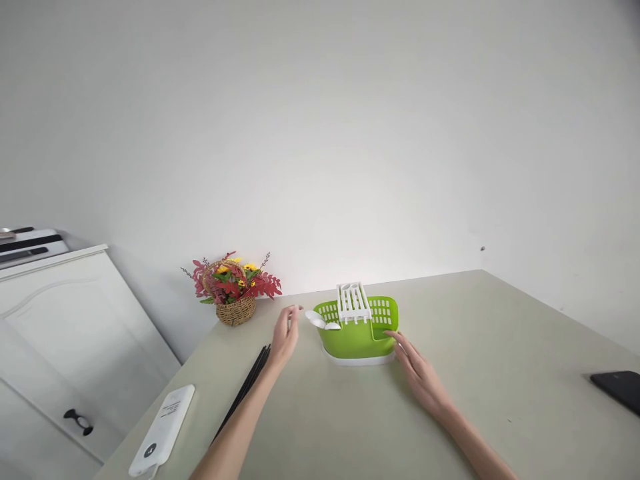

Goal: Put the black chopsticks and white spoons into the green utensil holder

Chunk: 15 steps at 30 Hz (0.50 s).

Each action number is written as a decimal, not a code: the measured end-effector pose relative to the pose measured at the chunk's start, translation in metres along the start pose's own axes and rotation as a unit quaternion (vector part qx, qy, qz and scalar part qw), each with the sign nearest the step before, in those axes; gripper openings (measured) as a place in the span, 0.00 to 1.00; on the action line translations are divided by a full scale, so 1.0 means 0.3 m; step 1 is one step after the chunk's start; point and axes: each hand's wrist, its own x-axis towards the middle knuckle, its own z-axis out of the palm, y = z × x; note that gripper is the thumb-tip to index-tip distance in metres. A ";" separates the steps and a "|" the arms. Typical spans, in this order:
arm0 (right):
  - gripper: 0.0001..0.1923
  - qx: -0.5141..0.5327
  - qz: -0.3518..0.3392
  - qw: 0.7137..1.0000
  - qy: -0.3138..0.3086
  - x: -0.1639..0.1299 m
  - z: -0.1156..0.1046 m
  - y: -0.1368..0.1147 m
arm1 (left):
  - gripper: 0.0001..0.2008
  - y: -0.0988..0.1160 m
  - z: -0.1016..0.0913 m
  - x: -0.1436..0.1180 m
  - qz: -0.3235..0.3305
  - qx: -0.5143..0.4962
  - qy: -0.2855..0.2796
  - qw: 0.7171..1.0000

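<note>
A green slotted cutlery holder (357,337) with a white insert (353,301) stands on a white base on the pale table. Two white spoons (320,321) lean out over its left rim. My left hand (285,337) hovers just left of the holder, fingers loosely curled near the spoons' bowls, holding nothing. My right hand (417,370) lies flat on the table with its fingertips touching the holder's right front corner. Black chopsticks (245,390) lie on the table beside my left forearm.
A woven basket of red and yellow flowers (235,290) stands at the table's back left corner by the wall. A white power bank (163,430) lies near the left edge. A black phone (617,389) lies at the far right. A white cabinet (65,320) stands left.
</note>
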 end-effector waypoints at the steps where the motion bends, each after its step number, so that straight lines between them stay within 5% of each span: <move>1: 0.28 0.000 -0.002 1.000 0.001 0.000 -0.001 0.001 | 0.26 0.048 -0.003 0.007 0.017 -0.035 -0.013 0.999; 6: 0.28 -0.004 -0.004 1.000 0.004 0.001 -0.003 -0.001 | 0.33 0.216 -0.032 -0.001 0.023 -0.204 -0.115 0.972; 15: 0.28 -0.019 0.013 1.000 0.009 0.000 -0.006 -0.015 | 0.31 0.287 -0.039 0.029 0.038 -0.192 -0.216 0.957</move>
